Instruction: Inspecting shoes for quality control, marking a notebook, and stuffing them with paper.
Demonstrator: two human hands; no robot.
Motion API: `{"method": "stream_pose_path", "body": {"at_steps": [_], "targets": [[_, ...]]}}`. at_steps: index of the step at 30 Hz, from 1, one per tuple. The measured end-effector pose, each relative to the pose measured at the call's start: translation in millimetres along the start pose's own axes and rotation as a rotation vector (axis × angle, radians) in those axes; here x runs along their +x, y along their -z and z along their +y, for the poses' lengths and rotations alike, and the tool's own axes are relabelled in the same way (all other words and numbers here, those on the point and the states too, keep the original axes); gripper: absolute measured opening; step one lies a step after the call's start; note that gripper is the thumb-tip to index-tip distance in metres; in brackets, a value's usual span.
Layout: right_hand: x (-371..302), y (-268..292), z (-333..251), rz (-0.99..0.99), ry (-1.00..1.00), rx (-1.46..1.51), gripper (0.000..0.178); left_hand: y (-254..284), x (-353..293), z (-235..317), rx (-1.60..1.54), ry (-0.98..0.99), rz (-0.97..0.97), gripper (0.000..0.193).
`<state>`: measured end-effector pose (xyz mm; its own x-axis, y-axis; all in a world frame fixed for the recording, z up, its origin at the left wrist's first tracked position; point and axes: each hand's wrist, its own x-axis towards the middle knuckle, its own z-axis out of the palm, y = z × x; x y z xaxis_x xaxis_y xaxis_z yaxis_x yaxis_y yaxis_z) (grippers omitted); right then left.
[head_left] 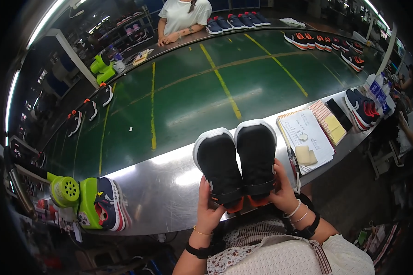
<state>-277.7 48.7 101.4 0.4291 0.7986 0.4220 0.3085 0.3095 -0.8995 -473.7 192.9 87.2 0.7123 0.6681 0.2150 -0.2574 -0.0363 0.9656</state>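
Two black sneakers (218, 162) with white soles and red-orange linings are held up side by side, toes pointing away from me, above the metal table edge (170, 197). My left hand (208, 206) is closed around the heel of the left shoe. Around the heel of the right one my right hand (283, 190) is wrapped, thumb toward the opening. Parts of the fingers on both hands are hidden by the shoes. Just right of my right hand lies an open notebook (323, 151) with small beige sponge-like blocks (305, 156) on it.
A green conveyor belt (179, 101) with yellow lines carries shoes at left and right. At the left table end, a navy shoe (108, 204) stands beside a lime-green device (88, 204). A phone (338, 113) and dark shoes (361, 109) lie right. Across sits a person (183, 18).
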Motion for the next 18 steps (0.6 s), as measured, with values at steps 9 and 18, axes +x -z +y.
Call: {"method": "stream_pose_path", "body": {"at_steps": [9,18], "targets": [[4.7,2.5,-25.7,0.104,0.065,-0.301,0.074,-4.5,8.4,27.0,0.369,-0.235,0.039,0.080],[7.1,2.2,-34.6,0.144,0.174,-0.520,0.075,-6.7,8.8,43.3,0.619,-0.373,0.092,0.077]]}}
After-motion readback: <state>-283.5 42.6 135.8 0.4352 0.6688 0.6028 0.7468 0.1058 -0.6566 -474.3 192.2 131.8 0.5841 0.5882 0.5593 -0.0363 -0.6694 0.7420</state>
